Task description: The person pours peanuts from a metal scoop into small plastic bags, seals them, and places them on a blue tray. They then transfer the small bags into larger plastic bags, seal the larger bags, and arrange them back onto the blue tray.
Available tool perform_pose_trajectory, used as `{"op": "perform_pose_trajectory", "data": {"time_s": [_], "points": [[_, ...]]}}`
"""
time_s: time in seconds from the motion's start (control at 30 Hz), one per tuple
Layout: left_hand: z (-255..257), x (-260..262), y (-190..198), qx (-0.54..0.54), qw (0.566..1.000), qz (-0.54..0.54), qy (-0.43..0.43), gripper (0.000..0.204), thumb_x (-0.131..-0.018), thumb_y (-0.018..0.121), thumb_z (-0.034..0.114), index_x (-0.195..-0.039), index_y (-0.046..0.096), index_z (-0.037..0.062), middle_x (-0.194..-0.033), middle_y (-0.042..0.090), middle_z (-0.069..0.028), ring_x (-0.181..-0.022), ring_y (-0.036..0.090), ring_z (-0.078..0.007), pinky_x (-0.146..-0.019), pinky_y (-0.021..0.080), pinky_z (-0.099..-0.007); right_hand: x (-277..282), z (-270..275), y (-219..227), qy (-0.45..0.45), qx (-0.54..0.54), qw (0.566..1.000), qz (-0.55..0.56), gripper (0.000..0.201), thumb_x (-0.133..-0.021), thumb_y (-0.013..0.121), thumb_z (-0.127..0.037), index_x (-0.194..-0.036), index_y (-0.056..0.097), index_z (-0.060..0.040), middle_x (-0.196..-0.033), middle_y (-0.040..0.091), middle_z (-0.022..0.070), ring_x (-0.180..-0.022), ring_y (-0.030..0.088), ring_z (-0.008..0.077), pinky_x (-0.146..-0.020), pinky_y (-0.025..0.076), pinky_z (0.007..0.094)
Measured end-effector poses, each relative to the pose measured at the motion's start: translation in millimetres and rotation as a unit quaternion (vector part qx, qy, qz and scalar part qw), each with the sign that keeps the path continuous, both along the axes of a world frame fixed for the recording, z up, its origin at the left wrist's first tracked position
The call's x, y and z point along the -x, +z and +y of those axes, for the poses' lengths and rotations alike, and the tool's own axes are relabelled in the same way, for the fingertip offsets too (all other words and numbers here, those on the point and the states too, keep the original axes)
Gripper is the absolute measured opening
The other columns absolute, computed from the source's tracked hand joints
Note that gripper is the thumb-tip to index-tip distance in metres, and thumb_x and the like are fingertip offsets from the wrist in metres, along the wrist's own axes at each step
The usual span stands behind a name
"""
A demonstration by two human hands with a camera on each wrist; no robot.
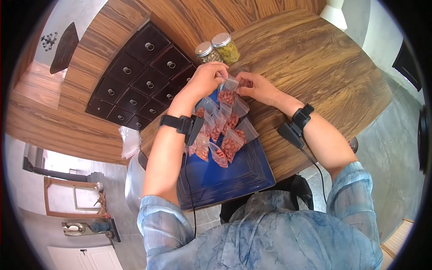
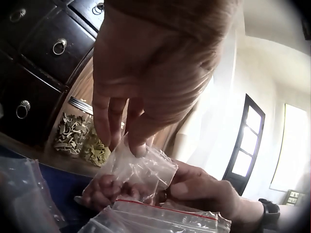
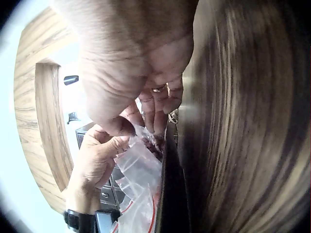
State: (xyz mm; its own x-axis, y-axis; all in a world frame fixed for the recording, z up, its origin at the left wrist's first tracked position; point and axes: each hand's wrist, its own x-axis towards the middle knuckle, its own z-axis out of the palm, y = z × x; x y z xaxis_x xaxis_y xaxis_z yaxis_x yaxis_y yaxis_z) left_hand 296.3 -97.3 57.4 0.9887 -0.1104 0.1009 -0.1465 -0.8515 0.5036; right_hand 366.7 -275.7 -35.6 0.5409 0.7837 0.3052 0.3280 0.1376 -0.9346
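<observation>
Both hands meet at a small clear zip bag (image 1: 227, 95) of reddish, peanut-like pieces, at the far end of a blue tray (image 1: 216, 186). My left hand (image 1: 204, 81) pinches the bag's top edge between thumb and fingers. From the other side, my right hand (image 1: 258, 87) pinches the bag's upper corner. The left wrist view shows the reddish pieces (image 2: 109, 189) low in the bag, below the left fingertips. Several similar bags (image 1: 231, 144) lie in overlapping rows on the tray, nearer the body.
Two lidded glass jars (image 1: 227, 47) stand just beyond the hands. A dark cabinet of small drawers (image 1: 144, 76) is at the left. The wooden table (image 1: 315, 58) extends to the right. Clear plastic bags (image 1: 129, 141) hang at the table's left edge.
</observation>
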Motion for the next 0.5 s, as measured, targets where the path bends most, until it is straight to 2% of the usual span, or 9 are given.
{"op": "perform_pose_trajectory", "data": {"time_s": [0.1,0.2,0.3,0.4,0.5], "points": [[-1,-5,0,-0.021,0.999,0.035,0.023,0.009,-0.077,0.061,-0.008,-0.081,0.059,-0.0003,-0.090,0.064,-0.0053,-0.078,0.057,-0.0114,-0.074,0.048,-0.0275,3,2,5,-0.006,0.014,1.000,0.025,0.019,-0.081,0.066,-0.020,-0.091,0.061,-0.0041,-0.078,0.063,0.0045,-0.072,0.056,0.0137,-0.066,0.044,0.0281],[-10,-4,6,-0.054,0.996,0.064,0.037,0.012,-0.077,0.063,-0.007,-0.086,0.059,0.0000,-0.090,0.065,-0.0053,-0.077,0.059,-0.0114,-0.073,0.048,-0.0278,8,0,12,-0.090,0.064,0.993,-0.044,0.021,-0.082,0.067,-0.023,-0.088,0.061,-0.0035,-0.075,0.062,0.0057,-0.071,0.056,0.0144,-0.065,0.044,0.0297],[-11,0,6,-0.001,1.000,0.018,0.017,0.017,-0.077,0.065,-0.005,-0.091,0.058,0.0007,-0.091,0.065,-0.0061,-0.078,0.060,-0.0106,-0.072,0.049,-0.0269,2,6,0,-0.096,0.024,0.991,-0.087,0.021,-0.082,0.067,-0.022,-0.087,0.061,-0.0029,-0.072,0.061,0.0066,-0.068,0.057,0.0149,-0.063,0.045,0.0302],[10,5,6,0.001,0.996,0.003,0.085,0.024,-0.077,0.066,-0.004,-0.099,0.059,0.0016,-0.092,0.066,-0.0067,-0.081,0.061,-0.0113,-0.073,0.050,-0.0262,2,7,-6,-0.084,-0.012,0.995,-0.052,0.020,-0.083,0.066,-0.021,-0.086,0.061,-0.0023,-0.069,0.060,0.0061,-0.064,0.057,0.0140,-0.061,0.045,0.0289],[30,10,-2,-0.024,0.995,0.058,0.075,0.032,-0.076,0.070,0.002,-0.106,0.061,0.0010,-0.095,0.067,-0.0104,-0.079,0.064,-0.0156,-0.073,0.052,-0.0288,3,8,-5,-0.070,0.000,0.998,-0.001,0.016,-0.083,0.066,-0.017,-0.085,0.061,-0.0021,-0.068,0.060,0.0055,-0.061,0.056,0.0122,-0.057,0.045,0.0271]]}}
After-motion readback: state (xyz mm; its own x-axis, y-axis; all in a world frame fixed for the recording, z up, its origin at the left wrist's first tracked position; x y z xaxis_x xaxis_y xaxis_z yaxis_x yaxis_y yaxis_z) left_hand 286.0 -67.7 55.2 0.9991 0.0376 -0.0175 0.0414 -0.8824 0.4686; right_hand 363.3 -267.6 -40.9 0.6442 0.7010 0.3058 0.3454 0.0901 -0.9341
